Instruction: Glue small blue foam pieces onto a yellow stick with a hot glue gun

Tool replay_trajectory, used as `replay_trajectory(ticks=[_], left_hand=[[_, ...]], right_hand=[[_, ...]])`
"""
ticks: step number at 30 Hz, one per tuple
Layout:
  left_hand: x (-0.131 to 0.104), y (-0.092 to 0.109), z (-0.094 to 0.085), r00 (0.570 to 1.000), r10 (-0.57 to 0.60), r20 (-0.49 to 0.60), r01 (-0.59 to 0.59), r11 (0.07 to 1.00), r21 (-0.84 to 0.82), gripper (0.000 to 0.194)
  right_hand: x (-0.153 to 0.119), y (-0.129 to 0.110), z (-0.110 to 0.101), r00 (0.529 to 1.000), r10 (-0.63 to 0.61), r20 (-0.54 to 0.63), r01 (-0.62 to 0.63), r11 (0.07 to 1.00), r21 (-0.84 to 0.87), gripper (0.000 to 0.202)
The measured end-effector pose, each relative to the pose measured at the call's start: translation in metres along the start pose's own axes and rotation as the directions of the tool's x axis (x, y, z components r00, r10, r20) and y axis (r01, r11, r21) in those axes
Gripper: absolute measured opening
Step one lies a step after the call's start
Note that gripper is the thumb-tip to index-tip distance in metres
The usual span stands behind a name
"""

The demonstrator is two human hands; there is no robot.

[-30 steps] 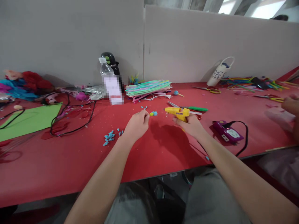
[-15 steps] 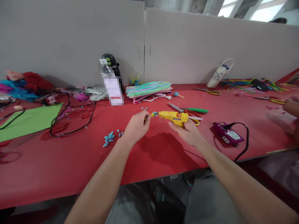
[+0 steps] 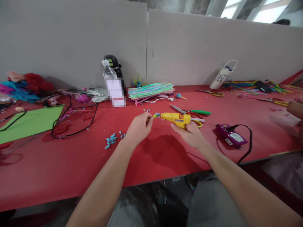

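Note:
My left hand (image 3: 140, 126) is closed in a pinch on a small yellow-green piece with blue bits at its tip (image 3: 156, 115). My fingers cover most of this piece. My right hand (image 3: 190, 134) is wrapped round the handle of a yellow glue gun (image 3: 174, 118), whose nozzle points left and meets the blue bits or sits right beside them. A clear glue stick (image 3: 198, 119) sticks out of the gun's back end. Short blue cut pieces (image 3: 110, 140) lie in a loose heap left of my left forearm, and a few more (image 3: 146, 110) lie beyond that hand.
Behind the gun lie scissors (image 3: 178, 108) and a green-handled tool (image 3: 201, 112). A purple power box (image 3: 230, 136) with a black cord sits at right. Pastel pipe cleaners (image 3: 151, 91), a clear bottle (image 3: 110, 74) and a white bottle (image 3: 220, 78) stand along the divider. Another person's hand (image 3: 295, 108) shows at far right.
Both hands hold almost the same pose. The glue stick's back end reaches very slightly less far out of the gun.

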State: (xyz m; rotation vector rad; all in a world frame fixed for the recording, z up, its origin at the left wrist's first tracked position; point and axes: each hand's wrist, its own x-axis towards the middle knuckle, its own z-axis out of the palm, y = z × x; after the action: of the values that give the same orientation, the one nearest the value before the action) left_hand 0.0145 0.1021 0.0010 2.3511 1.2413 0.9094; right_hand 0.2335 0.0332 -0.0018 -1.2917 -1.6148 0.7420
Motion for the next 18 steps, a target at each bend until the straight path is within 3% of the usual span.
replay_trajectory(ticks=[18], left_hand=[[-0.0001, 0.0018, -0.0004, 1.000, -0.003, 0.012, 0.003, 1.000, -0.010, 0.016]], right_hand=[[0.0014, 0.0010, 0.0003, 1.000, -0.010, 0.017, 0.010, 1.000, -0.003, 0.026]])
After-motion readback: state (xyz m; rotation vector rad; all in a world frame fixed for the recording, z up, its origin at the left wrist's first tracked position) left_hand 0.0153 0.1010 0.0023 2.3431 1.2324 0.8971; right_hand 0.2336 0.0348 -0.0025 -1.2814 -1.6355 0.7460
